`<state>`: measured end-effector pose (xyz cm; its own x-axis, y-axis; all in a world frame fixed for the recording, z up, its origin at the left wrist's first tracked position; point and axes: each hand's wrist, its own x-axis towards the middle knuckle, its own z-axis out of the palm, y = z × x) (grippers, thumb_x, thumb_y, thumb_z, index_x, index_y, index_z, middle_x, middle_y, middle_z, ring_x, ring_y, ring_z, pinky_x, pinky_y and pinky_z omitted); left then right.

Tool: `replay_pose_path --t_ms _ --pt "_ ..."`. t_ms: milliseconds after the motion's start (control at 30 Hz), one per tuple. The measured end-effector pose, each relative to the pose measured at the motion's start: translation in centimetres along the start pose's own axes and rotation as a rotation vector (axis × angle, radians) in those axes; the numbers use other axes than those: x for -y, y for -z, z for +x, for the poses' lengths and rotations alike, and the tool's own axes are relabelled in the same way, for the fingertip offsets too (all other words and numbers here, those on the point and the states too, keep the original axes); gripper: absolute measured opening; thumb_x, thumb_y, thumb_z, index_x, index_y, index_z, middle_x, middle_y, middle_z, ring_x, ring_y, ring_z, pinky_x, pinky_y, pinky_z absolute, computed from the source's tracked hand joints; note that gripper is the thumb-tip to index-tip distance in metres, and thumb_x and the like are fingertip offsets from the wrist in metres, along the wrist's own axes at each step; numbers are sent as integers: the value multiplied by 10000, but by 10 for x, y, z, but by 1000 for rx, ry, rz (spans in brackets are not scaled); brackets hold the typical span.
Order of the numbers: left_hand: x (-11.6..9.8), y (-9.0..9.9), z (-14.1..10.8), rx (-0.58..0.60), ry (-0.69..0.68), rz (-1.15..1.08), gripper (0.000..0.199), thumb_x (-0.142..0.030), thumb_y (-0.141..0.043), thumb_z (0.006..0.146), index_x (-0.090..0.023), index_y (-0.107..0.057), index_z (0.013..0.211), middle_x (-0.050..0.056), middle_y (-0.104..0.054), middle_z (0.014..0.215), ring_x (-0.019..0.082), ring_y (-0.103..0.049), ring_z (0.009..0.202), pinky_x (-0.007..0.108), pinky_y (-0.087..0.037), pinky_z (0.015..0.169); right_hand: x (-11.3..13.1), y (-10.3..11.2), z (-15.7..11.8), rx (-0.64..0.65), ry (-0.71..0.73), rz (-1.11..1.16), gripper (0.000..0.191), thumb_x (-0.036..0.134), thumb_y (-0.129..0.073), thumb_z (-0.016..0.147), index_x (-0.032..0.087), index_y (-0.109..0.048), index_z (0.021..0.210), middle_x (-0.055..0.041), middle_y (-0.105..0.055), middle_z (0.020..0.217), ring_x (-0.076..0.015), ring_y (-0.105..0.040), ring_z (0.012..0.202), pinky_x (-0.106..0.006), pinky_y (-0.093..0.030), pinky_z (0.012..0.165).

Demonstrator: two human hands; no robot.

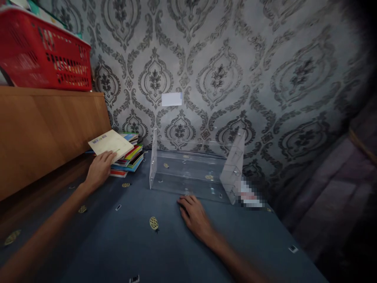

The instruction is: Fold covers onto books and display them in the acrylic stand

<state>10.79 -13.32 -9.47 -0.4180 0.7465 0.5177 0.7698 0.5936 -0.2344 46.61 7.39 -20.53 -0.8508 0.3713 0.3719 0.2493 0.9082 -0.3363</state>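
My left hand [101, 167] is at the near edge of a cream-covered book [110, 143], its fingers over the cover and its thumb hidden. This book lies tilted over the top of a stack of books [131, 157] with colourful covers. My right hand [194, 214] rests palm down on the dark blue cloth, fingers extended and holding nothing. Just beyond its fingertips stands a clear plastic rack [232, 169] with stepped shelves and two side panels. No books stand on the rack's shelves.
A red plastic basket [59, 55] sits on a brown wooden cabinet [53, 125] at left. Patterned wallpaper [206, 67] closes off the back, with a white label [171, 99] seen in front of it. A pixelated item [250, 196] lies right of the rack. A draped curtain [332, 204] hangs at right.
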Motion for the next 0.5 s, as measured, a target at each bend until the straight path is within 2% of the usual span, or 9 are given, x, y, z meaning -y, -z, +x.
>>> replay_pose_path --t_ms 233,367,500 --pt "-32 -15 -7 131 107 51 683 -123 -383 903 -125 -320 1583 214 -334 1648 436 -324 1504 571 -376 1146 2 2 1 -2 19 -30 286 113 -481 959 190 -703 1121 -114 -711 1171 -276 -619 1097 -442 -534 970" --pt "-51 -22 -14 170 153 45 696 -90 -368 913 -105 -266 1602 253 -282 1659 463 -274 1521 599 -362 1150 0 1 0 12 32 -36 296 128 -466 978 179 -697 1157 -125 -707 1198 -278 -613 1137 -445 -518 1004" --pt "-66 -23 -23 217 177 48 712 -105 -426 922 -110 -247 1612 278 -256 1661 481 -278 1514 599 -381 1142 -2 -2 0 4 38 -47 293 141 -476 979 180 -700 1164 -123 -713 1202 -276 -627 1119 -441 -532 978"
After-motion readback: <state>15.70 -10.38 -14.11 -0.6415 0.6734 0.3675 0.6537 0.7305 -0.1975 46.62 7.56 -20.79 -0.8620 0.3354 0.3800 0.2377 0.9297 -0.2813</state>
